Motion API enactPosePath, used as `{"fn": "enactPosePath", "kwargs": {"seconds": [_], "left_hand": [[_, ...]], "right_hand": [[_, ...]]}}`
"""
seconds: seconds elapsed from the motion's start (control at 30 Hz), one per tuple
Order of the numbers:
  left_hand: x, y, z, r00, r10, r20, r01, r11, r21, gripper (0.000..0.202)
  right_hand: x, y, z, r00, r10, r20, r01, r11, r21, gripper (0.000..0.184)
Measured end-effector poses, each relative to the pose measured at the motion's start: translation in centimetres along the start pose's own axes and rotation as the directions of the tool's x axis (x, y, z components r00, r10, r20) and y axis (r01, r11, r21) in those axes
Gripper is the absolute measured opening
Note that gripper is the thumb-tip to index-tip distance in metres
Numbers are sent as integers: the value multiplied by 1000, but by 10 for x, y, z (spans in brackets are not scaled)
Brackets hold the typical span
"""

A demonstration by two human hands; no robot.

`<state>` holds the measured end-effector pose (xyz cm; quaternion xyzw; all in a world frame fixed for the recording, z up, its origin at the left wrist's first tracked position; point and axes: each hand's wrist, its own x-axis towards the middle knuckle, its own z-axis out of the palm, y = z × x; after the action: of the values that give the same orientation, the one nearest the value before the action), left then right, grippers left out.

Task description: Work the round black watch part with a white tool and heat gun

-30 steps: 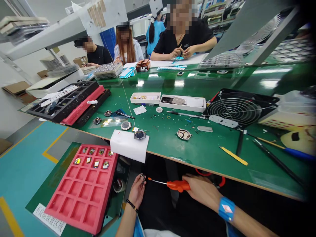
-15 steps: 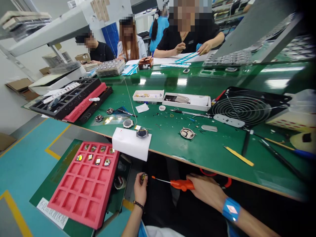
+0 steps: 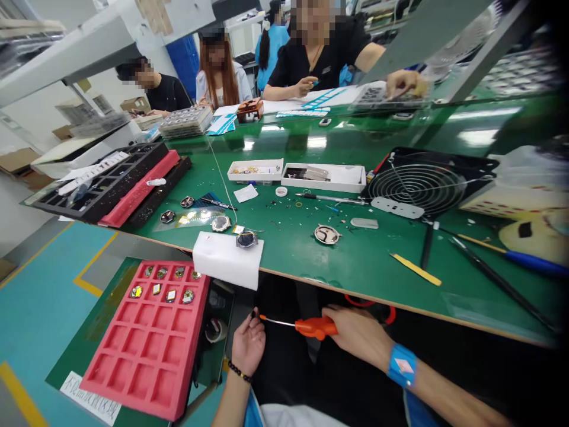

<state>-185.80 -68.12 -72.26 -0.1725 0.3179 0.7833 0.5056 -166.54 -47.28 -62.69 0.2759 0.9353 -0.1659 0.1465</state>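
Along the front edge of the green table, a red foam tray is sitting lower down to the left, carrying watch parts in its upper compartments. A white foam pad is overhanging that edge, with a round watch case resting on it. Below the edge, my right hand is gripping an orange-handled screwdriver, its tip reaching toward a tiny dark piece, too small to identify, pinched at the fingertips of my left hand.
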Motion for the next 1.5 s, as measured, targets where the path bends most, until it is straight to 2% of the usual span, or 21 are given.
{"fn": "enactPosePath", "kwargs": {"seconds": [0.33, 0.53, 0.73, 1.03, 1.5], "left_hand": [[-15, 1, 5, 995, 1, 96, 10, 994, -113, 25], [-14, 3, 5, 992, -20, 127, 38, 989, -142, 22], [-11, 0, 1, 990, -33, 138, 56, 984, -167, 22], [-12, -1, 4, 986, -61, 155, 87, 981, -171, 19], [-13, 2, 1, 979, -95, 178, 135, 964, -228, 18]], "right_hand": [[-2, -4, 1, 1000, -6, -25, 8, 998, 65, 22], [-3, -4, -1, 999, -41, -28, 43, 995, 88, 21], [-2, -4, -3, 997, -66, -27, 68, 995, 76, 21], [2, -1, -3, 998, -28, -56, 31, 998, 58, 21], [2, 0, -2, 998, -55, -30, 57, 994, 89, 15]]}}
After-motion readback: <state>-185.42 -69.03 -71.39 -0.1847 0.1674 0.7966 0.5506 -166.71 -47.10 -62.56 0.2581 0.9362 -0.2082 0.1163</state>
